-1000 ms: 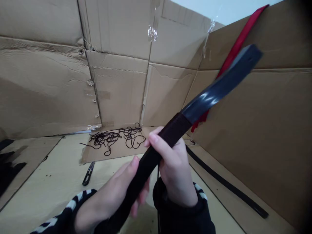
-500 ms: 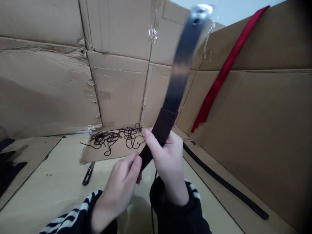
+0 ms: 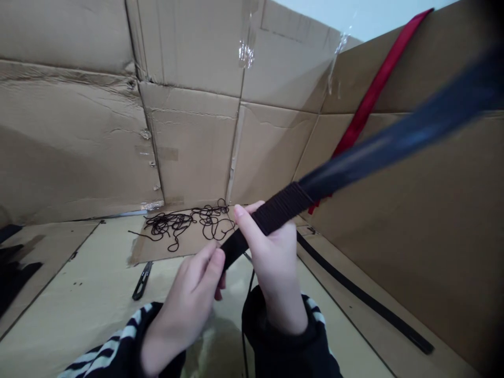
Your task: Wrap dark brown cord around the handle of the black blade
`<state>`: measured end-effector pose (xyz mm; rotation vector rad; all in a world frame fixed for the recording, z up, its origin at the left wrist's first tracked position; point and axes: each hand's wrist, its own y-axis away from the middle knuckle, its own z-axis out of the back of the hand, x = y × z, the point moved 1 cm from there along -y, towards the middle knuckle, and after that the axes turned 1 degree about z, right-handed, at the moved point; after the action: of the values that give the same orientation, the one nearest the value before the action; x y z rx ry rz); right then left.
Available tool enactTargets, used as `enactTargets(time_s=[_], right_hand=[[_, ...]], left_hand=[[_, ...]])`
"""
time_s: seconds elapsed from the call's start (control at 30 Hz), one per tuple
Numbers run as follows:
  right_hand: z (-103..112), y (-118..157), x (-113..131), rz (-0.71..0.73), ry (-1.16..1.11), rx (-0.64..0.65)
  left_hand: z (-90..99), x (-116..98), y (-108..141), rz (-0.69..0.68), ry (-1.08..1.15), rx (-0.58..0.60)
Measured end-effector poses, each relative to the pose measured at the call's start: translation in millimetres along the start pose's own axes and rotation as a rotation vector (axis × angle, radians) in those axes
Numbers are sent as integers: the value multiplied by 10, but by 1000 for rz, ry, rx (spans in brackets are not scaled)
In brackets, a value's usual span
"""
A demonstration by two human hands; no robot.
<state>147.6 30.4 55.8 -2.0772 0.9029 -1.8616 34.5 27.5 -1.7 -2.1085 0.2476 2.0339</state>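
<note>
A long dark flat strip point(image 3: 354, 157) slants from low centre up to the right edge, its far part blurred. Dark cord wraps closely round it in a band point(image 3: 283, 207). My left hand point(image 3: 192, 294) grips the lower end of the strip between thumb and fingers. Close beside it, my right hand point(image 3: 273, 257) is closed round the strip at the lower edge of the cord band, thumb on top. A thin dark cord point(image 3: 244, 325) hangs down between my sleeves.
Tangled dark cord point(image 3: 173, 223) lies on cardboard at the back. Left of my hands is a black cutter point(image 3: 142, 281). A curved black strip point(image 3: 366, 296) lies on the right. A red ribbon point(image 3: 378, 84) hangs on the right cardboard wall point(image 3: 433, 194).
The strip has swung from nearly upright down to the right, so its upper part now crosses in front of the red ribbon. Both hands keep their hold and have barely shifted.
</note>
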Motion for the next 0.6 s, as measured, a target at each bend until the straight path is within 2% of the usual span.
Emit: enactTargets(time_s=[0.03, 0.07, 0.1, 0.17, 0.2, 0.23, 0.27, 0.3, 0.4, 0.43, 0.47, 0.5, 0.53, 0.6], right_hand=[[1, 4, 17, 26, 39, 1], [6, 11, 36, 25, 52, 66], [15, 18, 52, -1, 45, 176], [44, 35, 69, -94, 15, 405], [58, 40, 65, -130, 4, 471], [65, 39, 53, -140, -3, 494], [65, 33, 33, -128, -5, 481], [56, 23, 7, -103, 10, 431], [13, -3, -67, -20, 151, 148], [3, -7, -77, -10, 197, 82], [-3, -7, -78, -18, 214, 67], [-4, -6, -71, -43, 191, 108], [0, -4, -60, -80, 129, 196], [16, 3, -34, -159, -38, 407]], left_hand=[[24, -11, 4, -57, -50, -81], [46, -12, 0, -40, -35, -44], [63, -2, -9, 45, 28, 91], [64, 27, -13, 293, 191, 541], [49, 39, -4, 402, 263, 758], [26, 48, 8, 476, 312, 892], [-5, 58, 17, 509, 335, 899], [-38, 66, 21, 482, 327, 786], [-95, 69, 30, 156, 169, 175], [-93, 65, 33, 53, 108, 38], [-80, 62, 32, -14, 64, -32], [-61, 62, 25, -20, 60, -20], [-40, 65, 13, 35, 100, 84], [-13, 65, 0, 232, 251, 497]])
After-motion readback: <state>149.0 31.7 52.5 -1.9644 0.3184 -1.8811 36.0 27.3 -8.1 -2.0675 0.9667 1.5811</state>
